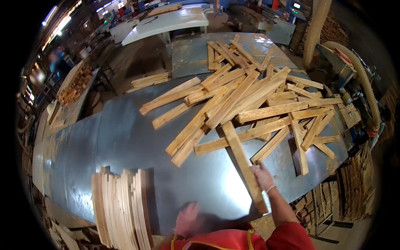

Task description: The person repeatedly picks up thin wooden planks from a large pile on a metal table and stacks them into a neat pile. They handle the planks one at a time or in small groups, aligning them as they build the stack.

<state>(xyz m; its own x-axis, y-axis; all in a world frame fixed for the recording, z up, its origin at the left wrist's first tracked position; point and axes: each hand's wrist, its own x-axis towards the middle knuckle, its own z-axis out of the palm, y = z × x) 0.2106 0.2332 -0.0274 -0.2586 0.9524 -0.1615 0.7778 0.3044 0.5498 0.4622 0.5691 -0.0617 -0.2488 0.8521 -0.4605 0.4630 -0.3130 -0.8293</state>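
Observation:
My right hand (262, 176), in a pale glove, grips a long wooden slat (239, 156) near its lower end. The slat runs up and left, its far end lying over the loose heap of wooden slats (250, 98) spread across the grey metal table (125, 137). My left hand (186, 218), blurred and gloved, hovers low at the table's near edge and holds nothing that I can see. A neat stack of slats standing on edge (121, 204) sits just to its left.
A ribbed extraction hose (362, 79) and a machine stand at the right. Another white table (166, 21) is at the back. Stacked offcuts (354, 183) fill the lower right, and a board with small blocks (75, 85) lies at the left.

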